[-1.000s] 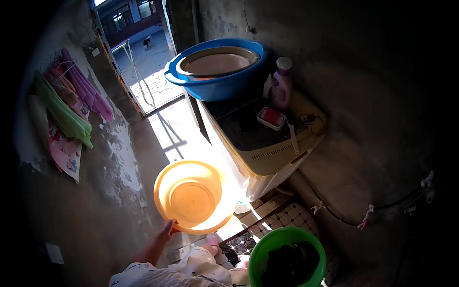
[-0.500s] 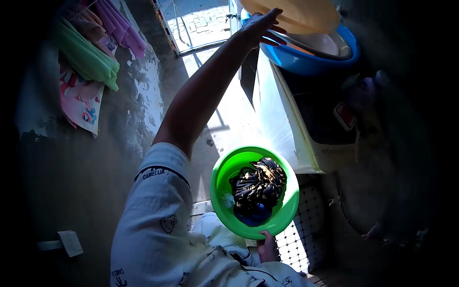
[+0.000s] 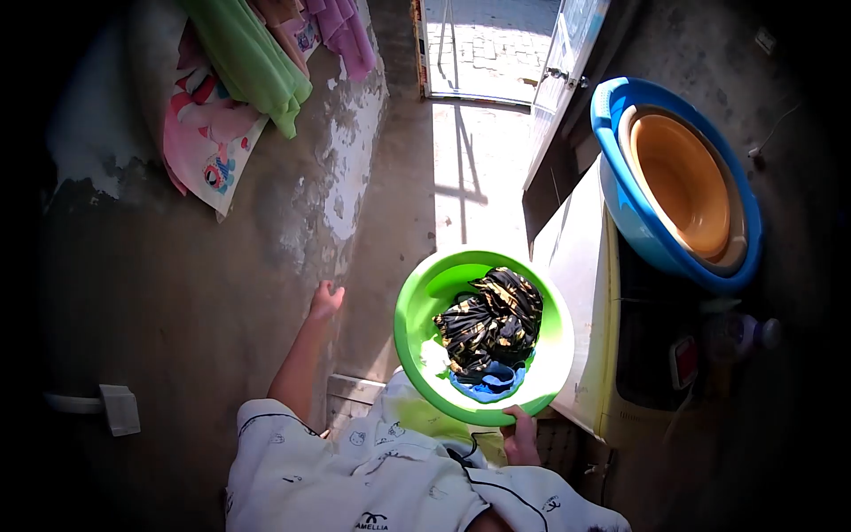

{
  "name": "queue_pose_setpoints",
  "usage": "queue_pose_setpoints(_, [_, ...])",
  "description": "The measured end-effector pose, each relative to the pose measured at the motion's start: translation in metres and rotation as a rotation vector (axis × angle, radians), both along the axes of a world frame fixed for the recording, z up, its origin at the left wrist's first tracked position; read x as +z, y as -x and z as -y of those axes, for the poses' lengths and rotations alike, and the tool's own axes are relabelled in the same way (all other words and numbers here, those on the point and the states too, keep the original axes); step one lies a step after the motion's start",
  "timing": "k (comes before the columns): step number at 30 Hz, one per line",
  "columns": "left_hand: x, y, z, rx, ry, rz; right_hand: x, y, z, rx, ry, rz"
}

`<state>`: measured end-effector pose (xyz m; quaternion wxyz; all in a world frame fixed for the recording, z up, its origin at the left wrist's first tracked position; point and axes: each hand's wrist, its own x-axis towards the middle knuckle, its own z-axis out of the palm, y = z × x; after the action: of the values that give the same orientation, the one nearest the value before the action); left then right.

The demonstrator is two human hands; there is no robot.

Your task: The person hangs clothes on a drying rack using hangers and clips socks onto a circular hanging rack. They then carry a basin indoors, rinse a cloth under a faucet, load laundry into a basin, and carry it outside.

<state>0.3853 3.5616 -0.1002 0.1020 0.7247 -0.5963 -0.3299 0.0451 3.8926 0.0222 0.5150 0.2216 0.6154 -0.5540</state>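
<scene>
My right hand grips the near rim of a bright green basin, thumb over the edge. Inside the basin lie a bunched black cloth with a tan pattern, a blue cloth piece and a small white thing. To the left of the basin, apart from it, my left hand hangs in the air near the wall. Its fingers look curled in, with nothing seen in them. At the right, an orange basin sits nested in a blue tub on a white machine.
The white machine with a dark top stands to the right, bearing a purple-tinted bottle. Green cloth and a printed cloth hang on the left wall. An open door stands ahead, with sunlit floor before it.
My left hand has left the orange basin and moved down to the left; that basin now rests in the blue tub. The view has shifted. My right hand still holds the green basin.
</scene>
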Motion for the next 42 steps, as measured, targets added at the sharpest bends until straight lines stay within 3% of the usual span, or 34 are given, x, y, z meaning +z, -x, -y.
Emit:
queue_pose_setpoints(1, [-0.012, -0.033, -0.041, 0.042, -0.269, 0.414, -0.010, 0.012, 0.017, -0.005, -0.001, 0.025])
queue_pose_setpoints(2, [-0.044, -0.074, -0.085, 0.107, -0.477, 0.531, -0.020, 0.022, 0.039, -0.010, -0.003, 0.041])
queue_pose_setpoints(3, [-0.115, -0.138, -0.141, 0.173, -0.613, 0.473, -0.023, 0.031, 0.064, 0.036, -0.026, -0.018])
queue_pose_setpoints(4, [-0.130, -0.169, -0.183, 0.201, -0.803, 0.468, -0.023, 0.037, 0.097, -0.019, 0.009, -0.031])
queue_pose_setpoints(6, [-0.124, -0.182, -0.214, 0.244, -1.053, 0.458, -0.043, 0.067, 0.141, 0.122, 0.132, 0.074])
queue_pose_setpoints(7, [-0.128, -0.177, -0.207, 0.257, -1.113, 0.442, -0.030, 0.065, 0.182, 0.028, 0.019, -0.024])
queue_pose_setpoints(8, [-0.114, -0.161, -0.191, 0.292, -1.139, 0.443, -0.026, 0.077, 0.212, -0.117, 0.079, 0.019])
queue_pose_setpoints(12, [-0.140, -0.088, -0.033, 0.262, -1.026, 0.353, -0.046, 0.137, 0.357, -0.161, 0.013, 0.150])
queue_pose_setpoints(15, [-0.174, -0.013, 0.181, 0.119, -0.539, 0.285, -0.043, 0.162, 0.442, -0.092, 0.033, 0.179])
queue_pose_setpoints(16, [-0.137, 0.043, 0.269, 0.132, -0.305, 0.180, -0.046, 0.173, 0.466, -0.061, 0.049, 0.188])
queue_pose_setpoints(17, [-0.143, 0.077, 0.355, 0.062, -0.224, 0.203, -0.051, 0.182, 0.494, -0.029, 0.066, 0.195])
queue_pose_setpoints(18, [-0.151, 0.110, 0.433, 0.053, -0.072, 0.051, -0.059, 0.191, 0.526, 0.005, 0.087, 0.196])
queue_pose_setpoints(19, [-0.097, 0.164, 0.497, -0.001, -0.015, 0.094, -0.065, 0.201, 0.558, 0.029, 0.096, 0.146])
queue_pose_setpoints(21, [-0.054, 0.238, 0.588, -0.104, 0.342, 0.073, -0.063, 0.235, 0.622, 0.130, 0.123, 0.052])
queue_pose_setpoints(23, [-0.013, 0.287, 0.629, -0.194, 0.686, -0.155, -0.060, 0.255, 0.688, 0.069, 0.113, -0.022])
queue_pose_setpoints(26, [-0.075, 0.265, 0.632, -0.206, 0.245, -0.119, -0.060, 0.299, 0.778, 0.206, 0.102, 0.011])
queue_pose_setpoints(27, [-0.139, 0.228, 0.616, -0.043, -0.028, -0.146, -0.054, 0.306, 0.810, 0.156, 0.094, 0.019])
queue_pose_setpoints(28, [-0.135, 0.223, 0.596, 0.135, -0.293, -0.047, -0.054, 0.319, 0.838, 0.157, 0.123, 0.052])
queue_pose_setpoints(29, [-0.246, 0.139, 0.548, 0.166, -0.584, -0.021, -0.060, 0.332, 0.859, 0.152, 0.111, 0.091])
queue_pose_setpoints(32, [-0.191, 0.145, 0.543, 0.293, -1.034, 0.297, -0.066, 0.378, 0.946, 0.119, 0.181, 0.171])
queue_pose_setpoints(38, [-0.196, 0.224, 0.764, 0.182, -1.065, 0.333, -0.081, 0.455, 1.112, 0.083, 0.085, -0.027])
queue_pose_setpoints(42, [-0.221, 0.328, 1.030, -0.006, -0.707, 0.248, -0.089, 0.511, 1.190, -0.088, 0.078, 0.043])
